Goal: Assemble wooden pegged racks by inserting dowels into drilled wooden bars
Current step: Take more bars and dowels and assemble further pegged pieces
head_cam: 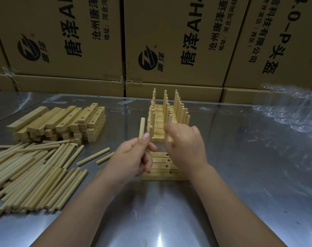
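My left hand (133, 157) pinches a dowel (142, 127) upright between thumb and fingers, left of the pegged racks. My right hand (185, 145) is blurred, its fingers curled round a dowel (170, 120) standing at the nearest pegged bar. A row of pegged racks (167, 111) stands side by side in the middle of the table, dowels pointing up. Several drilled bars (160, 165) without dowels lie flat under and between my hands, their holes showing.
A stack of drilled wooden bars (62, 122) sits at the left. A heap of loose dowels (32, 172) lies in front of it, two strays (93, 155) nearer my left hand. Cardboard boxes (169, 41) wall the back. Clear plastic wrap (292, 107) lies at the right on the metal table (240, 175).
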